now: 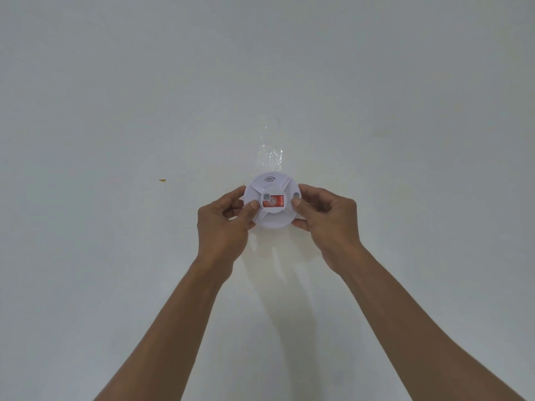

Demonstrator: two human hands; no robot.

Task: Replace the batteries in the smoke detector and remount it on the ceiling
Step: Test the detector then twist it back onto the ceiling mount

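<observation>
**Detector held at the ceiling, mounting stage undecided**

The detector [270,202] is held up against the ceiling [115,82], its white round face with a red label turned toward the camera. It is gripped at both sides: the left hand [224,224] is curled round its left edge, thumb laid on the face, and the right hand [324,224] pinches its right edge likewise. Just above the detector a patch of clear tape [270,146] is seen stuck to the ceiling. Far to its left a small yellow speck [162,180] marks the paint. Whether fresh batteries are inside cannot be told; no batteries are shown. The work is judged to be either at its very start or at the final fixing, with release of both hands left.
</observation>
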